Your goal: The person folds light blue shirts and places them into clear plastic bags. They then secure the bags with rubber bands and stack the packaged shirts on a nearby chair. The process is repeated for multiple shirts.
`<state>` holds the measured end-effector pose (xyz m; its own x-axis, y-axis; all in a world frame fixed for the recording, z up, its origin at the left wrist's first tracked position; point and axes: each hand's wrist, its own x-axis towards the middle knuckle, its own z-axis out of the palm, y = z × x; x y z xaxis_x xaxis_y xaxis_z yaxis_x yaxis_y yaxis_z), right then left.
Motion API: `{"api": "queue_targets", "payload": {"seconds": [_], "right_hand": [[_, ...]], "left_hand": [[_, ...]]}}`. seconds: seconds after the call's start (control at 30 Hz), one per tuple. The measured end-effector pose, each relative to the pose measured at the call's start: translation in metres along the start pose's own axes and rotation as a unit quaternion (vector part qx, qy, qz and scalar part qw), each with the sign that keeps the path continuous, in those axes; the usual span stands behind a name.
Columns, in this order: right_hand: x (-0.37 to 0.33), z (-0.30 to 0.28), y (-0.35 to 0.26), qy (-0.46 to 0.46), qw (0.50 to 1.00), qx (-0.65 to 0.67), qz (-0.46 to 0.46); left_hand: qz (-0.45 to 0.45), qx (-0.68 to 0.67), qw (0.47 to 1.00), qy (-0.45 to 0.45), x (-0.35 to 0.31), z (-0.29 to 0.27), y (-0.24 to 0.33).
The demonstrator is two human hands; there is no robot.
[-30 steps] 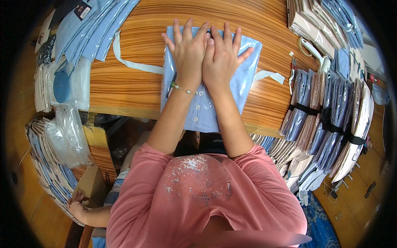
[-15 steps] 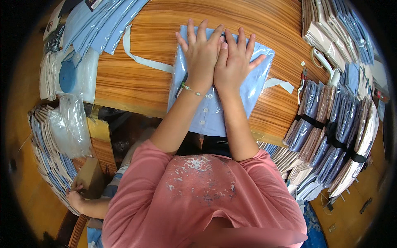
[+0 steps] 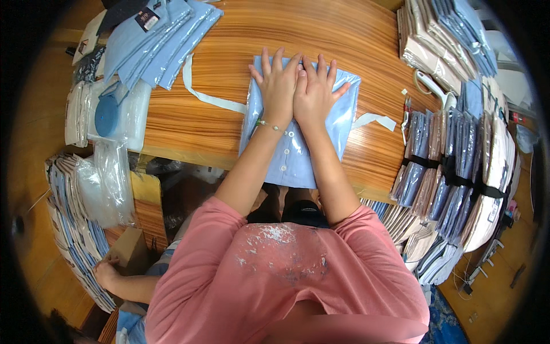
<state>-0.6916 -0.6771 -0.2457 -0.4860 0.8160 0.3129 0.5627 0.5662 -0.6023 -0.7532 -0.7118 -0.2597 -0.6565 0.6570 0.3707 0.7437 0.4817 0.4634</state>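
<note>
A folded light-blue buttoned shirt in a clear plastic bag (image 3: 286,157) lies on the wooden table (image 3: 195,132) in front of me. My left hand (image 3: 279,86) presses flat on its upper part, fingers spread. Right beside it, my right hand (image 3: 315,94) also rests flat on the bag with its fingers apart, and the two hands touch at the thumbs. Beneath the shirt runs a pale ribbon strip (image 3: 215,102), whose ends stick out on both sides. The shirt's collar is mostly hidden under my hands.
Bagged blue shirts (image 3: 166,43) fan out at the far left, near a blue tape roll (image 3: 107,114) on plastic bags. Strapped bagged shirts (image 3: 452,166) stand at right, below a white-handled tool (image 3: 438,86). At lower left another person's hand (image 3: 107,274) touches a cardboard box (image 3: 130,249).
Both hands stay flat on the bagged shirt, close together. The whole view has shifted slightly, so the stacks at left show further in.
</note>
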Motion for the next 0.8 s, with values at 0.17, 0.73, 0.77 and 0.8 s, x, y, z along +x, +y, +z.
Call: {"api": "queue_targets", "payload": {"seconds": [0.17, 0.73, 0.77, 0.8], "right_hand": [[0.003, 0.004, -0.003, 0.024, 1.000, -0.003, 0.001], [0.013, -0.034, -0.011, 0.061, 0.998, -0.028, 0.001], [0.006, -0.017, 0.001, 0.024, 0.998, -0.055, 0.019], [0.001, -0.012, 0.003, 0.049, 0.996, -0.069, -0.003]], "left_hand": [[-0.013, -0.034, 0.999, 0.004, 0.000, 0.002, -0.005], [-0.040, 0.004, 0.999, -0.003, 0.015, -0.028, 0.022], [-0.069, 0.029, 0.996, -0.037, 0.006, -0.012, 0.011], [-0.049, 0.038, 0.998, -0.023, 0.000, -0.010, 0.009]]}}
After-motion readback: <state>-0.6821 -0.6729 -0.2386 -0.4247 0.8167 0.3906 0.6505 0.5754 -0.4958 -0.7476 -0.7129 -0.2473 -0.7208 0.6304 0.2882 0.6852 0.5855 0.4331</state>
